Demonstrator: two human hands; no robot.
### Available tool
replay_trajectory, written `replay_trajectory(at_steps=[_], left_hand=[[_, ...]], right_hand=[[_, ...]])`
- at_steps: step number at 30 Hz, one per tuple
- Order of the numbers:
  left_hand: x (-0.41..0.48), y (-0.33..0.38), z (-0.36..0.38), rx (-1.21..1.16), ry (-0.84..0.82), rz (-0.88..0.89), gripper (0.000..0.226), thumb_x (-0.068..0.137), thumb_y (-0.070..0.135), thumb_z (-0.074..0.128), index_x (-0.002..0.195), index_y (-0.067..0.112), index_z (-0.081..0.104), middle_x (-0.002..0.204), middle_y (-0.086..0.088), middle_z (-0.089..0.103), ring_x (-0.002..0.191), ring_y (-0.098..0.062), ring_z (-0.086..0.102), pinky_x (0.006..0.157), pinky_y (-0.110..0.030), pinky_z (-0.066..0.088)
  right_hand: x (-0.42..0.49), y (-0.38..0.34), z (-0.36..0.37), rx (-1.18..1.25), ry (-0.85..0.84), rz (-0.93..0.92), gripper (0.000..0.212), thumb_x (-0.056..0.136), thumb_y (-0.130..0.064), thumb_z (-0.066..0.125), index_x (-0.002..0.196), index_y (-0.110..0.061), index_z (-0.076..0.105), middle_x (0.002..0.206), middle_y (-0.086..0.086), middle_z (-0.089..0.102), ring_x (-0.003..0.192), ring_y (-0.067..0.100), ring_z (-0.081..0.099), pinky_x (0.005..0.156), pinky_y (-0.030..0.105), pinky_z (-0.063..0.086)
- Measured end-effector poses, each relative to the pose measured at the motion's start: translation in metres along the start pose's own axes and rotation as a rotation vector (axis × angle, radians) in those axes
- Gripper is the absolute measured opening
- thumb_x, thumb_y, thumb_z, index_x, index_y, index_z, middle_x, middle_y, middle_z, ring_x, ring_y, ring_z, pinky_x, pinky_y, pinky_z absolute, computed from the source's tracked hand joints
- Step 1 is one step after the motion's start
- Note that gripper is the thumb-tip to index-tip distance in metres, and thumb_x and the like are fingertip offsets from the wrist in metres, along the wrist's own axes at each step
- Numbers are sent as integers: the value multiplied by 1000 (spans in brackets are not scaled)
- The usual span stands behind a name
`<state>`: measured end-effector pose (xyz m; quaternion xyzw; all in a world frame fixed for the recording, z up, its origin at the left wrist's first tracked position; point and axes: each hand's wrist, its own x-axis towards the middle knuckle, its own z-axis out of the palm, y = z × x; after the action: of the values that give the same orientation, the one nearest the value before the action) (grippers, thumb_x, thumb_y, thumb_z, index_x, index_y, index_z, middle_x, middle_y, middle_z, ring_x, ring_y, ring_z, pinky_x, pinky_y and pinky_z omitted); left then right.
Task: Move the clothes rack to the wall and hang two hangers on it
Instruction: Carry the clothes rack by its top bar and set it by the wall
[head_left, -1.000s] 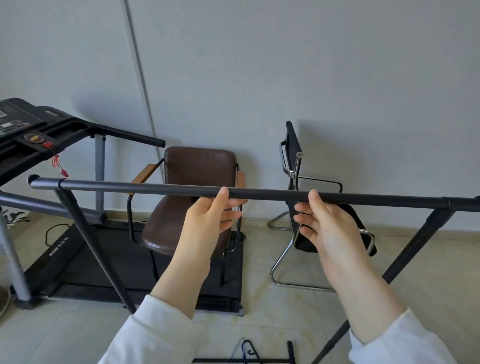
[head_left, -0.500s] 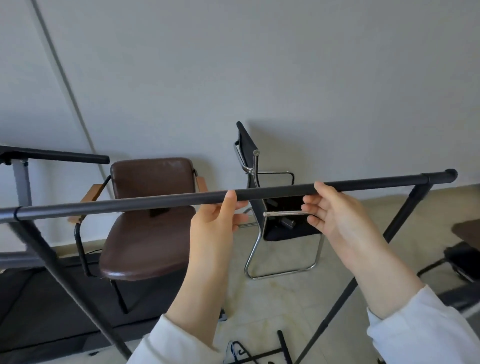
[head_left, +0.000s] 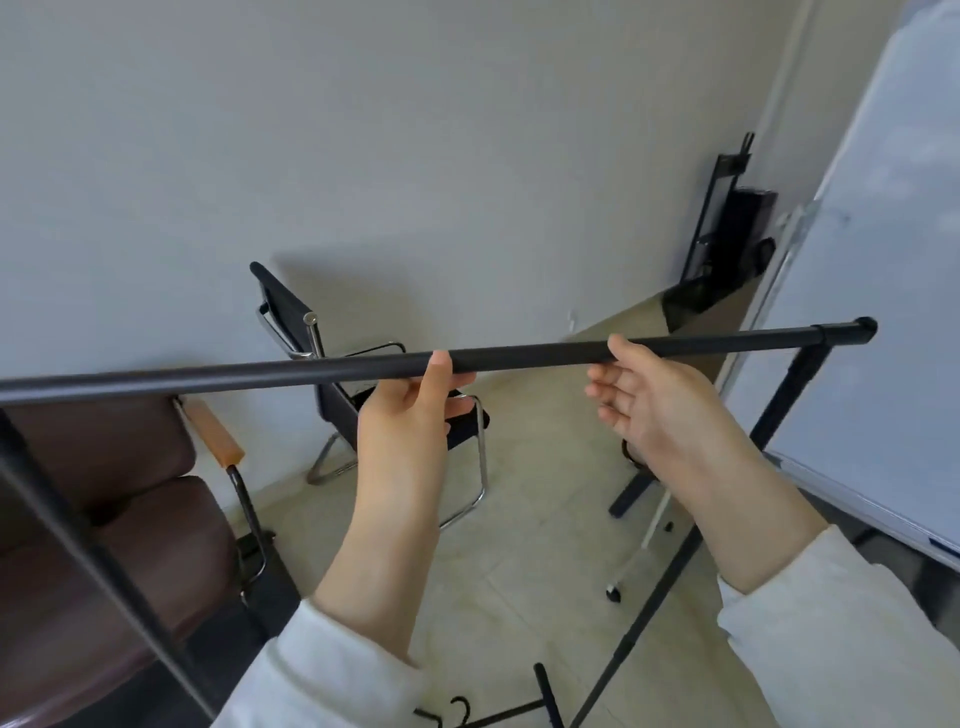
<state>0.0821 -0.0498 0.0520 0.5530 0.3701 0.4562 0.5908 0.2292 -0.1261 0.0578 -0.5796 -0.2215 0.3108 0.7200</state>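
The black clothes rack's top bar (head_left: 530, 358) runs across the view from the left edge to its capped right end, slightly higher on the right. My left hand (head_left: 410, 415) grips the bar near its middle, thumb in front and fingers behind. My right hand (head_left: 654, 410) holds it further right, with the thumb hooked over the bar and the fingers spread loosely just below. The rack's slanted legs (head_left: 675, 566) drop to the floor on both sides. Black hangers (head_left: 457, 712) lie on the tiles near the bottom edge, partly cut off.
A brown armchair (head_left: 104, 519) stands close on the left, under the bar. A black cantilever chair (head_left: 332, 400) is against the grey wall beyond it. A whiteboard on wheels (head_left: 883, 312) fills the right. Dark equipment (head_left: 727, 234) leans in the far corner. Bare tiled floor lies ahead.
The view and the rack have swung to the right. The treadmill has left the view, the chairs have slid left, and the whiteboard and far corner have come in. Both hands stay on the bar.
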Motion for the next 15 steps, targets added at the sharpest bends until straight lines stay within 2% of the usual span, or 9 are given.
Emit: replay_trajectory(at_steps=[5,8,12,15], left_hand=[[-35,2,55,16,-160,-8,28,90,36,48,91,13,65,79,14,69,54,13,60,79,-22,46],[-68,5,92,9,-257,-12,23,91,35,47,81,22,63,81,14,69,64,4,63,87,-27,46],[-120,6,136,-4,-364,-20,22,92,33,47,74,26,59,81,13,68,73,-4,61,88,-29,43],[-168,6,170,-26,-448,-55,24,91,32,49,72,26,61,75,14,68,73,-4,60,86,-27,42]], right_hand=[[-36,-20,-69,2,141,-58,17,89,-27,51,82,-15,61,69,-3,63,65,10,58,63,22,46],[-64,-31,-115,17,239,-90,19,89,-27,51,79,-15,61,68,-3,63,65,11,58,65,22,46],[-109,-44,-176,40,340,-134,21,89,-26,52,72,-17,60,57,-7,65,62,9,59,62,22,45],[-150,-54,-226,48,415,-151,20,89,-27,52,73,-18,59,64,-5,64,61,8,59,60,21,46]])
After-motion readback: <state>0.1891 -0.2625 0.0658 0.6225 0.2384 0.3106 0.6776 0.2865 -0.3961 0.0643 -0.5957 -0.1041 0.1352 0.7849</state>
